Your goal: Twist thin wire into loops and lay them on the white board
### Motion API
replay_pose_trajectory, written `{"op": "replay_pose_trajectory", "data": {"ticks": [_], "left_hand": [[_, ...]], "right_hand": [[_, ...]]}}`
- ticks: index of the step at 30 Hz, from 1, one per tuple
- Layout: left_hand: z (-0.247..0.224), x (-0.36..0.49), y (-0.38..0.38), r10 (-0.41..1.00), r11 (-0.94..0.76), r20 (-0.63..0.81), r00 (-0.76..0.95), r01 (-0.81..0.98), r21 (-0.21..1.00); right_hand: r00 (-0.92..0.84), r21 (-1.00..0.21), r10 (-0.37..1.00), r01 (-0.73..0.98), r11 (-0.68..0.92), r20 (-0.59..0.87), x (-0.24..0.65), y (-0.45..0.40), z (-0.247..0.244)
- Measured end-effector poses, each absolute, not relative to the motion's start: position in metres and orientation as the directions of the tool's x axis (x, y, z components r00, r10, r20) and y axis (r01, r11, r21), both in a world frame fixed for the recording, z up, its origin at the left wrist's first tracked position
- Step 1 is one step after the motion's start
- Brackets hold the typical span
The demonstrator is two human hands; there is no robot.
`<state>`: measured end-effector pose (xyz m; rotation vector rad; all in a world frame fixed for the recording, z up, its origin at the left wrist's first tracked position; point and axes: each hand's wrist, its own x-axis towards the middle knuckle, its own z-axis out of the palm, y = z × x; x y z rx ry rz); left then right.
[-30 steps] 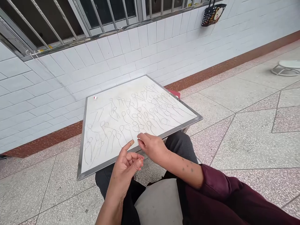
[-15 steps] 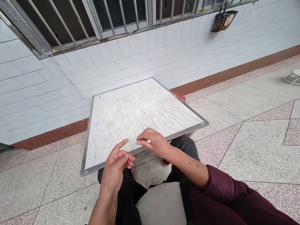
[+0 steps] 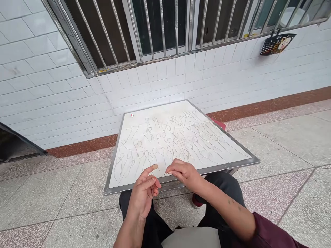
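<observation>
Spreading across the middle of the frame, a square white table rimmed in grey metal (image 3: 165, 107) carries many thin, dark looped strands (image 3: 175, 141). At lower centre, by its near edge, the hands stand slightly apart: the left hand (image 3: 144, 187) and the right hand (image 3: 187, 175) each appear to pinch a fine dark strand (image 3: 162, 175) stretched between them. A tan covering (image 3: 155, 166) wraps the left index fingertip. Uneven pulling could make the held strand slip or kink; a low sweep of either hand could tangle the nearest loops.
</observation>
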<state>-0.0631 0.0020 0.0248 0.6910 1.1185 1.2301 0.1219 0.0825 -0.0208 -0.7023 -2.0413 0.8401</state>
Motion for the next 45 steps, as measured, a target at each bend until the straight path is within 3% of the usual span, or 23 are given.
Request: {"op": "replay_pose_trajectory", "data": {"ticks": [4, 8, 11, 14, 16, 21, 29, 37, 45], "left_hand": [[0.016, -0.070, 0.004, 0.959, 0.199, -0.259, -0.110, -0.386, 0.901], [0.002, -0.078, 0.002, 0.951, 0.155, -0.220, -0.217, -0.283, 0.947], [-0.014, -0.074, -0.003, 0.968, 0.240, -0.247, -0.052, -0.114, 0.964], [-0.033, -0.061, -0.007, 0.957, 0.256, -0.246, 0.151, -0.049, 0.965], [-0.044, -0.053, -0.008, 0.949, 0.270, -0.250, 0.190, -0.084, 0.959], [-0.053, -0.044, -0.006, 0.949, 0.294, -0.270, 0.165, -0.144, 0.945], [-0.059, -0.045, 0.001, 0.950, 0.290, -0.282, 0.132, -0.050, 0.956], [-0.068, -0.054, 0.007, 0.943, 0.332, -0.332, 0.018, -0.102, 0.938], [-0.075, -0.065, 0.011, 0.942, 0.334, -0.332, -0.054, 0.031, 0.942]], "right_hand": [[-0.454, -0.803, 0.787, 0.220, 0.553, 0.418, 0.115, 0.084, -0.026], [-0.363, -0.941, 0.899, 0.135, 0.310, 0.244, 0.108, 0.091, -0.030], [-0.362, -0.983, 0.922, 0.063, 0.174, 0.140, 0.100, 0.097, -0.031], [-0.343, -0.985, 0.928, 0.045, 0.169, 0.143, 0.091, 0.101, -0.028], [-0.333, -0.985, 0.932, 0.045, 0.164, 0.140, 0.086, 0.102, -0.026], [-0.327, -0.987, 0.941, 0.093, 0.128, 0.091, 0.082, 0.104, -0.023], [-0.306, -0.986, 0.948, 0.110, 0.125, 0.086, 0.080, 0.114, -0.038], [-0.451, -0.999, 0.892, 0.026, -0.026, -0.035, 0.072, 0.115, -0.058], [-0.458, -0.989, 0.877, 0.026, -0.148, -0.143, 0.057, 0.113, -0.079]]}}
